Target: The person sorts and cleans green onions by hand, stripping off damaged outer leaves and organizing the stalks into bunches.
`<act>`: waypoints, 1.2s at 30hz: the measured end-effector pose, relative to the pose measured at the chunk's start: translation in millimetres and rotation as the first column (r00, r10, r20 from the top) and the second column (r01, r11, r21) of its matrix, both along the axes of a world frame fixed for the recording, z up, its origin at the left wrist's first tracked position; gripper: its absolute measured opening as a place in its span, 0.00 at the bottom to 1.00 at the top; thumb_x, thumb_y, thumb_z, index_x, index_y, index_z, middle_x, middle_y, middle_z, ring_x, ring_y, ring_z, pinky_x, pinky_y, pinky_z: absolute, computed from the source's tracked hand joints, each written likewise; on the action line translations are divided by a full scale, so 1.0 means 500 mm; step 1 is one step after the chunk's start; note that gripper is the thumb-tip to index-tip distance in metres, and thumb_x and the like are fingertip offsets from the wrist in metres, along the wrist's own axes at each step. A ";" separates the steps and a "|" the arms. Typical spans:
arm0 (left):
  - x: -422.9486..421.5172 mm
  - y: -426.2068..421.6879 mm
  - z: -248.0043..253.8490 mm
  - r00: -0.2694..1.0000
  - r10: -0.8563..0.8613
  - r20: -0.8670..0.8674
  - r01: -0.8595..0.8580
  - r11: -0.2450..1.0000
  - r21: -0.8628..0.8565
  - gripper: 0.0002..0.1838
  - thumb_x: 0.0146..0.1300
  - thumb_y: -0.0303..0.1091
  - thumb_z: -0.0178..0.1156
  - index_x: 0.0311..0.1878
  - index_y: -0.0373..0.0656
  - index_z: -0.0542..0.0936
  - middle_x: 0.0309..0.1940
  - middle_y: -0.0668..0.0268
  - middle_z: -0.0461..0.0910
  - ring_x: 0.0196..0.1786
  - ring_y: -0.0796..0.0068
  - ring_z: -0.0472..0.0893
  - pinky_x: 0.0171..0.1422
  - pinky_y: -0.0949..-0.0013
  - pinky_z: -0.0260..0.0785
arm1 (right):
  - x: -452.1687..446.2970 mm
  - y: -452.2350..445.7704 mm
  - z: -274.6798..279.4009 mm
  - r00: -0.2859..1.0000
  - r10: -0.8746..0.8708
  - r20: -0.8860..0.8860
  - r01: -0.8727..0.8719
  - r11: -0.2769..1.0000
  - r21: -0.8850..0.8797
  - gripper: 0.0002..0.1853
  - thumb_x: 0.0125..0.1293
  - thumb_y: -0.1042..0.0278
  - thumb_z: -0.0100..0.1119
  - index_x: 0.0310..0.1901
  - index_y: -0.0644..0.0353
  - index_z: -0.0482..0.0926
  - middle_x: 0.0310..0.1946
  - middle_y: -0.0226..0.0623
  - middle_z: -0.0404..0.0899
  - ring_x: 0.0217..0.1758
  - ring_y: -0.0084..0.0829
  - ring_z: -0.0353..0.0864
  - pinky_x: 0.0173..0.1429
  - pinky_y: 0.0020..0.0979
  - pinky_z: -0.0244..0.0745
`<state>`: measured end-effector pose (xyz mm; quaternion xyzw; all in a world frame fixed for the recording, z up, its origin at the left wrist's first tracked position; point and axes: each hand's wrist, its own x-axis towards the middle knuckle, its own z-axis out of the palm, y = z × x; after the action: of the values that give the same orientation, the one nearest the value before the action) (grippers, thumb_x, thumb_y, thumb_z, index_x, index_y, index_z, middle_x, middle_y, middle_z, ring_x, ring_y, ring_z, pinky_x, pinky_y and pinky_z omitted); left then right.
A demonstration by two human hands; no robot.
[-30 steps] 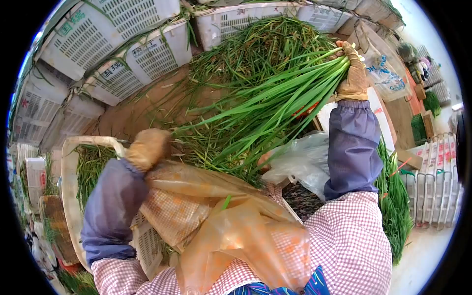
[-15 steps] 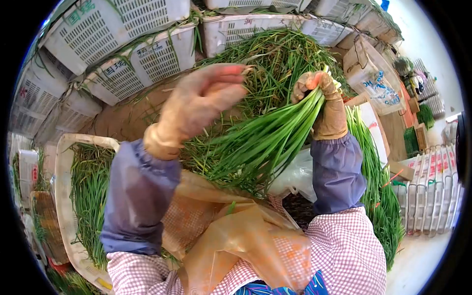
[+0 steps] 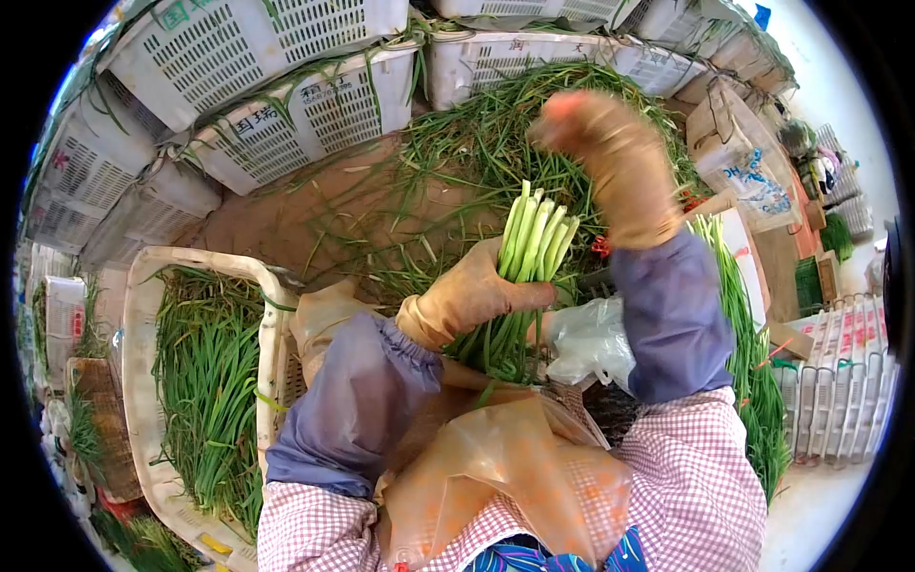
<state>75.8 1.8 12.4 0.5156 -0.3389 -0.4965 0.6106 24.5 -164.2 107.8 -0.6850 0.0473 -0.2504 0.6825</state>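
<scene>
My gloved left hand [image 3: 477, 296] is wrapped round a bunch of green stalks [image 3: 537, 234], whose pale ends point up while the leaves hang down toward my lap. My gloved right hand [image 3: 610, 157] is raised to the right of the bunch, blurred by motion; its fingertips are smeared, so I cannot tell if they are closed. It hovers over a heap of loose green leaves [image 3: 477, 138]. An orange translucent plastic apron [image 3: 486, 458] covers my lap, and a clear plastic bag [image 3: 591, 338] lies right of the bunch.
A white basket [image 3: 272, 334] of green leaves stands at the left. White slatted crates [image 3: 334, 105] line the back. More green stalks [image 3: 753, 381] lie beside my right arm. An opened carton-like bin [image 3: 743, 157] stands at the back right, with stacked white crates [image 3: 839, 391] at far right.
The bunch has passed from my right hand to my left, turning from slanted to upright. My right hand has let go and moved up. My left hand has come down to the middle.
</scene>
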 end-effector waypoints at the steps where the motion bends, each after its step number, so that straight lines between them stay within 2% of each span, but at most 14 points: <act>1: 0.000 0.004 -0.002 0.998 -0.065 -0.012 0.066 0.997 0.037 0.25 0.48 0.31 0.69 0.52 0.41 0.76 0.41 0.70 0.78 0.43 0.80 0.76 0.49 0.73 0.70 | 0.001 -0.026 0.039 0.991 -0.049 0.123 0.054 0.998 -0.038 0.14 0.69 0.61 0.46 0.45 0.59 0.79 0.40 0.37 0.81 0.42 0.27 0.79 0.52 0.32 0.71; 5: 0.003 0.004 -0.003 0.997 -0.054 0.055 0.056 0.998 -0.029 0.22 0.51 0.29 0.67 0.52 0.41 0.77 0.41 0.72 0.79 0.42 0.82 0.76 0.49 0.74 0.69 | -0.007 0.006 0.040 0.987 0.141 -0.079 -0.161 0.822 -0.546 0.19 0.70 0.56 0.43 0.53 0.59 0.76 0.51 0.37 0.76 0.55 0.30 0.73 0.62 0.31 0.63; 7: -0.002 0.014 -0.012 0.979 -0.022 0.202 0.026 1.000 -0.015 0.20 0.52 0.28 0.66 0.51 0.42 0.77 0.38 0.69 0.80 0.38 0.77 0.78 0.45 0.71 0.71 | -0.007 0.069 -0.042 0.909 0.163 -0.383 -0.412 0.226 -0.883 0.21 0.68 0.55 0.46 0.58 0.58 0.73 0.55 0.37 0.73 0.61 0.33 0.69 0.65 0.32 0.59; 11: -0.017 0.038 -0.008 0.970 0.135 -0.201 -0.129 0.991 0.041 0.18 0.54 0.27 0.65 0.49 0.40 0.76 0.32 0.64 0.80 0.34 0.73 0.79 0.40 0.70 0.73 | -0.029 0.023 0.002 0.995 0.091 -0.050 -0.098 0.980 -0.173 0.36 0.63 0.36 0.47 0.63 0.56 0.66 0.62 0.43 0.66 0.67 0.39 0.62 0.71 0.40 0.52; 13: -0.008 0.026 0.019 0.958 0.253 -0.136 -0.258 0.966 -0.024 0.18 0.54 0.27 0.65 0.49 0.37 0.76 0.29 0.64 0.79 0.32 0.74 0.79 0.37 0.72 0.73 | -0.073 -0.030 0.003 0.989 -0.027 0.148 0.032 0.999 -0.034 0.39 0.60 0.41 0.56 0.67 0.56 0.59 0.63 0.45 0.64 0.69 0.40 0.58 0.71 0.39 0.50; 14: -0.020 0.020 0.053 0.934 0.330 -0.138 -0.329 0.944 0.028 0.18 0.54 0.27 0.65 0.49 0.38 0.75 0.29 0.64 0.79 0.32 0.73 0.79 0.38 0.73 0.73 | -0.100 -0.028 -0.020 0.982 -0.139 0.129 0.183 0.868 -0.462 0.43 0.56 0.43 0.61 0.68 0.56 0.55 0.65 0.45 0.60 0.71 0.40 0.54 0.72 0.39 0.48; 18: -0.062 0.002 0.139 0.858 0.444 -0.259 -0.473 0.879 -0.061 0.21 0.62 0.28 0.57 0.58 0.44 0.69 0.39 0.64 0.76 0.39 0.74 0.79 0.41 0.70 0.75 | -0.162 0.140 -0.134 0.992 -0.068 0.103 0.117 0.773 -0.623 0.60 0.42 0.52 0.73 0.70 0.65 0.42 0.69 0.52 0.49 0.73 0.48 0.47 0.70 0.42 0.51; 22: -0.090 -0.029 0.145 0.826 0.488 -0.283 -0.535 0.836 -0.120 0.22 0.63 0.28 0.55 0.61 0.45 0.67 0.37 0.66 0.76 0.39 0.74 0.78 0.45 0.71 0.74 | -0.158 0.162 -0.170 0.916 -0.300 0.266 0.391 0.815 -0.427 0.53 0.47 0.60 0.67 0.70 0.63 0.43 0.59 0.53 0.64 0.59 0.50 0.68 0.61 0.43 0.62; 24: -0.108 -0.068 0.157 0.854 0.461 -0.240 -0.493 0.865 -0.092 0.23 0.62 0.28 0.57 0.61 0.44 0.67 0.36 0.67 0.77 0.38 0.74 0.78 0.45 0.72 0.74 | -0.195 0.134 -0.202 0.979 -0.094 -0.179 0.083 0.994 -0.067 0.48 0.49 0.65 0.64 0.70 0.60 0.46 0.56 0.53 0.68 0.55 0.48 0.72 0.56 0.40 0.68; 27: -0.061 -0.112 0.199 0.739 0.673 -0.033 -0.673 0.736 -0.070 0.19 0.63 0.29 0.57 0.57 0.41 0.70 0.33 0.66 0.78 0.38 0.73 0.78 0.46 0.71 0.74 | -0.237 0.139 -0.213 0.990 -0.126 -0.061 0.127 0.992 0.021 0.45 0.49 0.69 0.61 0.69 0.58 0.50 0.54 0.53 0.69 0.54 0.46 0.74 0.52 0.37 0.72; 31: 0.190 -0.117 0.194 0.675 0.730 -0.108 -0.705 0.596 -0.383 0.23 0.67 0.38 0.53 0.63 0.40 0.66 0.59 0.56 0.70 0.61 0.65 0.71 0.60 0.69 0.70 | -0.328 0.129 -0.229 0.995 -0.069 0.071 0.019 0.838 0.545 0.33 0.49 0.82 0.58 0.60 0.59 0.64 0.43 0.33 0.75 0.46 0.25 0.73 0.48 0.26 0.72; 33: 0.180 -0.140 0.151 0.831 0.331 0.448 -0.145 0.905 -0.399 0.28 0.69 0.45 0.47 0.67 0.39 0.60 0.65 0.55 0.63 0.67 0.62 0.64 0.69 0.62 0.59 | -0.356 0.082 -0.167 0.996 -0.065 0.063 0.007 0.751 0.661 0.30 0.50 0.81 0.58 0.57 0.60 0.66 0.41 0.31 0.76 0.44 0.24 0.73 0.47 0.26 0.72; 34: 0.017 -0.194 0.179 0.960 0.266 -0.089 -0.277 0.949 -0.152 0.33 0.70 0.53 0.41 0.70 0.40 0.54 0.69 0.58 0.57 0.70 0.60 0.58 0.74 0.58 0.45 | -0.370 0.060 -0.145 0.998 -0.039 0.055 -0.015 0.661 0.750 0.26 0.50 0.81 0.57 0.55 0.61 0.68 0.39 0.30 0.77 0.43 0.24 0.74 0.46 0.26 0.72; 36: -0.114 -0.217 0.107 0.975 -0.194 0.104 0.209 0.965 -0.156 0.45 0.61 0.61 0.51 0.70 0.38 0.52 0.66 0.55 0.61 0.68 0.61 0.60 0.73 0.55 0.45 | -0.352 0.041 -0.163 0.958 -0.283 0.043 0.202 0.775 0.599 0.25 0.50 0.79 0.58 0.53 0.61 0.69 0.37 0.33 0.77 0.42 0.28 0.76 0.46 0.28 0.73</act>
<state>19.0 -106.8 65.7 0.4471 -0.4563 -0.5030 0.5821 -151.4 -144.0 26.4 -0.4101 0.1656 -0.3537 0.8242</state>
